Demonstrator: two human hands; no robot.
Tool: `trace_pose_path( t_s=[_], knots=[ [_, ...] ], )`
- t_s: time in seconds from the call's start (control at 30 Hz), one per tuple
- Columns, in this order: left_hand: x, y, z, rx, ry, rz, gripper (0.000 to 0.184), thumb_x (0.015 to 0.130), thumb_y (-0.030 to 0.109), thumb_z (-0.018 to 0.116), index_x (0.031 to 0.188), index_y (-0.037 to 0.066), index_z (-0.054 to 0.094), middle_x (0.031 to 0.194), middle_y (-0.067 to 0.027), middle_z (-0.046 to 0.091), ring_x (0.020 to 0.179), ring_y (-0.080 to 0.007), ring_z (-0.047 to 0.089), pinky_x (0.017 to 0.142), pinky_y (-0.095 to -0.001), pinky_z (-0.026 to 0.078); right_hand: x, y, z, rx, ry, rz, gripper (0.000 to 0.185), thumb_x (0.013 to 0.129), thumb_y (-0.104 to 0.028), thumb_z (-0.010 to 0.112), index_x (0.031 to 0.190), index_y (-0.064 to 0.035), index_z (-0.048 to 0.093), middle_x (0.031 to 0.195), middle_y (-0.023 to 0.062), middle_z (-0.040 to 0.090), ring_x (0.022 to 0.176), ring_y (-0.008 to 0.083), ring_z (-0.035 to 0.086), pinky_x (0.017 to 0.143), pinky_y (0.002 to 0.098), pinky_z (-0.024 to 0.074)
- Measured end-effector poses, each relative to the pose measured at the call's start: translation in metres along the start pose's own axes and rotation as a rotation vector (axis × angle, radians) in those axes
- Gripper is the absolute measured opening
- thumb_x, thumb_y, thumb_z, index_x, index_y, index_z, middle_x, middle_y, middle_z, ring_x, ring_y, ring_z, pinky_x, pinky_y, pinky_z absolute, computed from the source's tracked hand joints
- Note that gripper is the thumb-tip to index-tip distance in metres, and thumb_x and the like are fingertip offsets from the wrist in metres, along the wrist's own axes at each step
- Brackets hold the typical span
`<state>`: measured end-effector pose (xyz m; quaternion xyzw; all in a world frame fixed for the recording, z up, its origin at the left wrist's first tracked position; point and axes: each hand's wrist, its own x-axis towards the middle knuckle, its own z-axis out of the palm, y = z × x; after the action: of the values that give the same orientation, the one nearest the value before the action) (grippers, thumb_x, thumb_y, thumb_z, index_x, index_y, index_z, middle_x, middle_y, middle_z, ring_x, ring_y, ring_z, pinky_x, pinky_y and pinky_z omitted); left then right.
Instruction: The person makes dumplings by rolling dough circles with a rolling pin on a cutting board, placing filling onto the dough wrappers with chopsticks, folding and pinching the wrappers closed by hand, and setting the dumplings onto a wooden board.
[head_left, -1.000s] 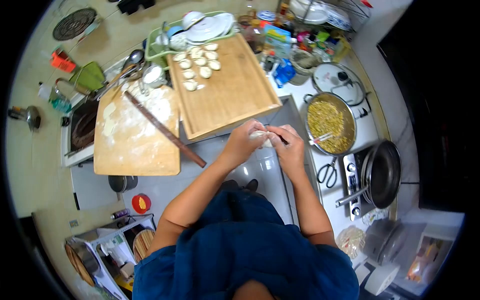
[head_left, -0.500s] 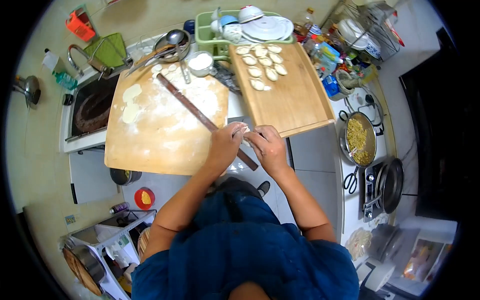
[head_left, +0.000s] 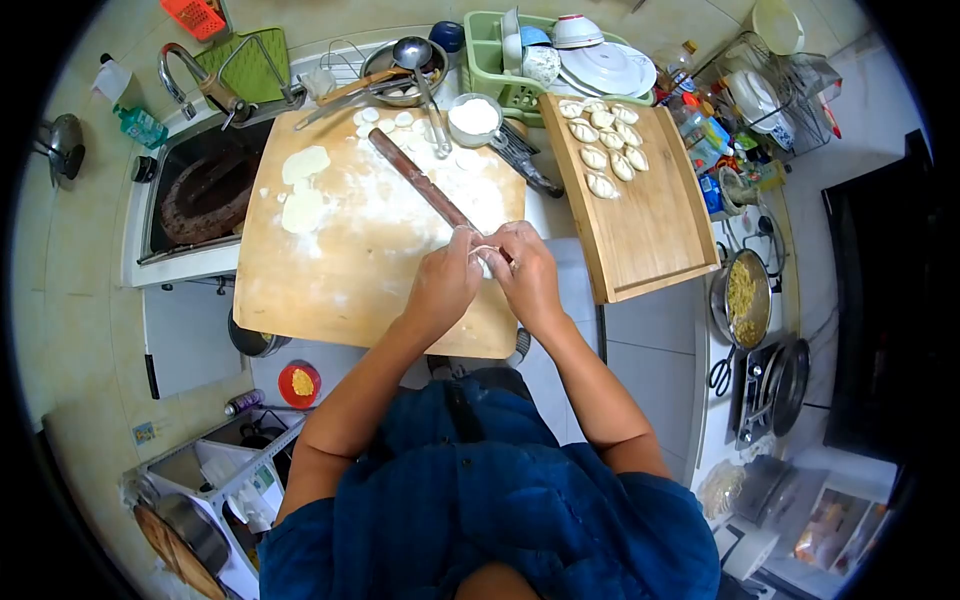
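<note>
Between the fingertips of my left hand (head_left: 443, 280) and my right hand (head_left: 530, 278) is a small, pale dumpling (head_left: 486, 256), mostly covered by the fingers. Both hands pinch its edge, above the right side of the floured wooden board (head_left: 350, 300). Just beyond them, a dark rolling pin (head_left: 420, 182) lies slanted across the board. Flattened dough pieces (head_left: 304, 212) rest on the board's left part, and small round dough pieces (head_left: 403, 119) lie near its far edge. Several shaped dumplings (head_left: 603, 142) sit at the far end of a wooden tray (head_left: 655, 240) on the right.
A bowl of flour (head_left: 474, 117) and a ladle (head_left: 425, 90) are at the board's back. Behind stands a green dish rack (head_left: 487, 58). The sink (head_left: 205, 180) is at left. On the right counter are a pan of yellow filling (head_left: 742, 295) and scissors (head_left: 720, 376).
The camera view has turned, so board and tray appear farther right. My hands have shifted left relative to the board, still pinching the dumpling, now with fingertips closer together.
</note>
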<state>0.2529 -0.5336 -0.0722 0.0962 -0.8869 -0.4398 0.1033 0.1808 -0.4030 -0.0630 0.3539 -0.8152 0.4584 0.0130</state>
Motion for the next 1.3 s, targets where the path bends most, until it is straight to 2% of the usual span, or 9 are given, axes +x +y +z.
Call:
trace_pose_path(
  t_s=[0.27, 0.4, 0.47, 0.57, 0.77, 0.83, 1.03, 1.17, 1.3],
  knots=[
    [0.012, -0.073, -0.002, -0.396, 0.140, -0.099, 0.040, 0.085, 0.010, 0.057, 0.123, 0.003, 0.044, 0.107, -0.0199, 0.066, 0.083, -0.0328, 0.067, 0.076, -0.0403, 0.051, 0.031, 0.036, 0.057, -0.242, -0.004, -0.233, 0.008, 0.074, -0.004, 0.065, 0.082, -0.0050, 0.062, 0.075, 0.0127, 0.056, 0.072, 0.0301, 0.058, 0.065, 0.0400, 0.0480],
    [0.018, -0.147, -0.019, -0.171, 0.336, -0.326, 0.037, 0.089, 0.017, 0.058, 0.123, 0.003, 0.050, 0.104, -0.0168, 0.067, 0.085, -0.0248, 0.067, 0.077, -0.0356, 0.052, 0.062, 0.077, 0.080, -0.359, 0.025, -0.173, 0.004, 0.075, -0.002, 0.060, 0.078, -0.0053, 0.060, 0.076, 0.0134, 0.056, 0.074, 0.0317, 0.058, 0.065, 0.0414, 0.0475],
    [0.022, -0.170, -0.054, -0.113, 0.397, -0.529, 0.032, 0.088, 0.019, 0.057, 0.116, 0.002, 0.057, 0.102, -0.0178, 0.066, 0.084, -0.0286, 0.065, 0.077, -0.0373, 0.051, 0.073, 0.106, 0.093, -0.440, 0.041, -0.123, 0.002, 0.077, -0.005, 0.058, 0.075, -0.0052, 0.059, 0.077, 0.0142, 0.056, 0.076, 0.0318, 0.058, 0.067, 0.0420, 0.0482],
    [0.021, -0.255, -0.074, 0.232, 0.666, -0.603, 0.030, 0.085, 0.023, 0.057, 0.103, 0.000, 0.065, 0.101, -0.0211, 0.065, 0.093, -0.0358, 0.061, 0.083, -0.0411, 0.048, 0.079, 0.143, 0.109, -0.563, 0.028, -0.098, 0.002, 0.076, -0.005, 0.059, 0.075, -0.0043, 0.059, 0.078, 0.0150, 0.056, 0.077, 0.0320, 0.059, 0.069, 0.0414, 0.0491],
    [0.030, -0.314, -0.106, 0.478, 0.636, -0.895, 0.035, 0.083, 0.032, 0.063, 0.098, 0.001, 0.064, 0.100, -0.0218, 0.065, 0.096, -0.0362, 0.062, 0.085, -0.0432, 0.048, 0.077, 0.167, 0.111, -0.650, -0.105, -0.108, 0.008, 0.073, -0.005, 0.055, 0.080, -0.0043, 0.061, 0.084, 0.0145, 0.060, 0.081, 0.0296, 0.060, 0.075, 0.0371, 0.0507],
    [0.033, -0.343, -0.105, 0.628, 0.545, -0.851, 0.033, 0.083, 0.034, 0.062, 0.094, 0.003, 0.061, 0.097, -0.0206, 0.066, 0.093, -0.0357, 0.063, 0.083, -0.0434, 0.049, 0.085, 0.148, 0.094, -0.613, -0.040, -0.172, 0.007, 0.074, -0.005, 0.054, 0.078, -0.0039, 0.059, 0.081, 0.0162, 0.059, 0.081, 0.0302, 0.059, 0.073, 0.0383, 0.0496],
    [0.045, -0.340, -0.122, 0.485, 0.472, -0.921, 0.026, 0.076, 0.023, 0.062, 0.092, 0.003, 0.064, 0.097, -0.0193, 0.067, 0.091, -0.0344, 0.065, 0.081, -0.0427, 0.051, 0.098, 0.072, 0.017, -0.501, 0.243, -0.187, 0.005, 0.074, -0.003, 0.058, 0.079, -0.0045, 0.058, 0.078, 0.0134, 0.057, 0.076, 0.0310, 0.058, 0.066, 0.0392, 0.0481],
    [0.046, -0.350, -0.121, 0.482, 0.508, -0.927, 0.024, 0.075, 0.021, 0.062, 0.089, 0.003, 0.065, 0.101, -0.0194, 0.067, 0.093, -0.0347, 0.065, 0.083, -0.0430, 0.051, 0.098, 0.083, -0.058, -0.601, 0.411, -0.061, 0.004, 0.078, -0.004, 0.062, 0.082, -0.0039, 0.061, 0.078, 0.0136, 0.058, 0.073, 0.0324, 0.059, 0.065, 0.0409, 0.0480],
    [0.048, -0.334, -0.120, 0.516, 0.470, -0.983, 0.025, 0.075, 0.021, 0.062, 0.088, 0.001, 0.067, 0.100, -0.0203, 0.067, 0.093, -0.0356, 0.065, 0.083, -0.0432, 0.051, 0.084, 0.121, -0.118, -0.691, 0.323, 0.051, 0.004, 0.079, -0.005, 0.063, 0.083, -0.0039, 0.063, 0.080, 0.0139, 0.060, 0.074, 0.0321, 0.060, 0.067, 0.0410, 0.0477]
  ],
)
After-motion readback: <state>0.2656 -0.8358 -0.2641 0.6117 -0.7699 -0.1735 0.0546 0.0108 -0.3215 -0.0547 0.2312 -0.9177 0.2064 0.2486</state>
